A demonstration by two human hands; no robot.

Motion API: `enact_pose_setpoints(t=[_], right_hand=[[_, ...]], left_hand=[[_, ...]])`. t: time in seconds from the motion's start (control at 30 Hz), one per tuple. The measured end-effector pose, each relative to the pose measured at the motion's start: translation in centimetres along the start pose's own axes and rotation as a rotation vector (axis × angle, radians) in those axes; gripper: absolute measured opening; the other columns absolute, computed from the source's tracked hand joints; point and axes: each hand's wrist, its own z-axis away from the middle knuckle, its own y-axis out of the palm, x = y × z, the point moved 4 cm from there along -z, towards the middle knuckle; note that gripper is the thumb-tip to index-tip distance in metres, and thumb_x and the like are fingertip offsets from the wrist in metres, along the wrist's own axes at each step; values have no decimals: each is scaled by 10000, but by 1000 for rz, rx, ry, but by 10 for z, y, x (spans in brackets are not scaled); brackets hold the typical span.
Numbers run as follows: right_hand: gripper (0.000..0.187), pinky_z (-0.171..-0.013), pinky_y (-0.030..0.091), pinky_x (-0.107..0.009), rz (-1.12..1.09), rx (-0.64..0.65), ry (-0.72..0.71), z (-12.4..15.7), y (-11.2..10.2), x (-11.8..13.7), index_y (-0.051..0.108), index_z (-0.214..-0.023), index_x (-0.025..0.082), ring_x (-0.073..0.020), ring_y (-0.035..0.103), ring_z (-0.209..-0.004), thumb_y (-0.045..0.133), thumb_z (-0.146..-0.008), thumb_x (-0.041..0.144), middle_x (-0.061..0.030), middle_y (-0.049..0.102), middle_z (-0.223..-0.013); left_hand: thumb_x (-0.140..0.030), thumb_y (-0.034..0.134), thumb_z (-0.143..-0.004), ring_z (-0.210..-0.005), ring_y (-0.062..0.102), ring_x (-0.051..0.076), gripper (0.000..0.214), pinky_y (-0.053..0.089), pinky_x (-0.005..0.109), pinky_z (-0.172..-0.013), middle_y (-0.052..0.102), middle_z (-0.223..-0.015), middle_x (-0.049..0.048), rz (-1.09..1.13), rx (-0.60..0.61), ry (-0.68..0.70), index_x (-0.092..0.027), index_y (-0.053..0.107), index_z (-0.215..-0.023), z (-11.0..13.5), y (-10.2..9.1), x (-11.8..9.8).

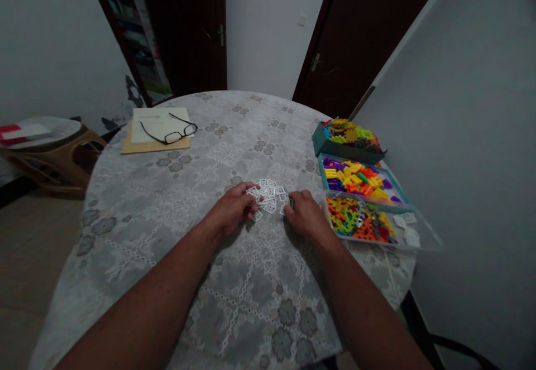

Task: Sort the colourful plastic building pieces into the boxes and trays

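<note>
In the middle of the table lies a cluster of white openwork plastic pieces (pixel 271 196), spread in a rough fan; I cannot tell how they join. My left hand (pixel 234 207) pinches the left edge of the cluster between thumb and fingers. At its right edge, my right hand (pixel 306 214) has thumb and fingers closed on a small white openwork piece (pixel 285 205). The fingertips are partly hidden, and the cluster's fine detail is too small to make out.
Right of my hands stand a teal box of colourful gear-like pieces (pixel 349 134), a tray of coloured connectors (pixel 355 180) and a clear-lidded case (pixel 362 219) of small parts. Eyeglasses (pixel 173 135) rest on papers (pixel 146 120) at the left. A patterned cloth (pixel 251 292) covers the round table.
</note>
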Motion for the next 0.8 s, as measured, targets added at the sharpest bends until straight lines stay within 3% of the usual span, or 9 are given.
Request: enact_pose_setpoints(t=[0.17, 0.33, 0.5, 0.7, 0.8], right_hand=[[102, -841, 468, -372, 20, 40, 20, -1, 0, 0, 699, -1060, 225, -285, 663, -982, 671, -970, 266, -138, 676, -1135], [163, -794, 432, -324, -100, 28, 55, -5, -6, 0, 638, -1077, 232, -236, 647, -938, 697, -926, 212, -81, 704, -1077], [49, -759, 410, -292, -229, 63, 17, -4, -18, 13, 640, -987, 229, -196, 645, -857, 637, -979, 181, -35, 730, -935], [234, -788, 430, -310, -145, 253, 3, 5, -20, 23, 711, -1192, 224, -231, 700, -936, 705, -961, 195, -81, 793, -1059], [157, -845, 441, -335, -29, 278, 2, 5, -19, 22, 731, -1134, 215, -261, 697, -1042, 702, -983, 247, -117, 781, -1169]], left_hand=[[-18, 658, -743, -621, 622, 113, 519, 500, 215, -564, 726, -881, 55, 27, 50, 43, -154, 658, -1244, -2, 1, 1], [-15, 715, -795, -752, 736, 163, 455, 634, 279, -716, 753, -962, 101, 49, 56, 11, -144, 651, -1227, 1, 4, -3], [-24, 712, -833, -758, 767, 193, 412, 665, 313, -678, 745, -967, 103, 32, 33, -14, -148, 638, -1219, 3, 4, -5], [-50, 721, -858, -748, 773, 194, 382, 661, 303, -663, 765, -979, 119, 50, 42, -3, -146, 633, -1218, 3, 3, -5], [-52, 710, -875, -742, 776, 190, 372, 663, 297, -666, 769, -970, 118, 42, 38, -10, -146, 636, -1228, 2, 2, -4]])
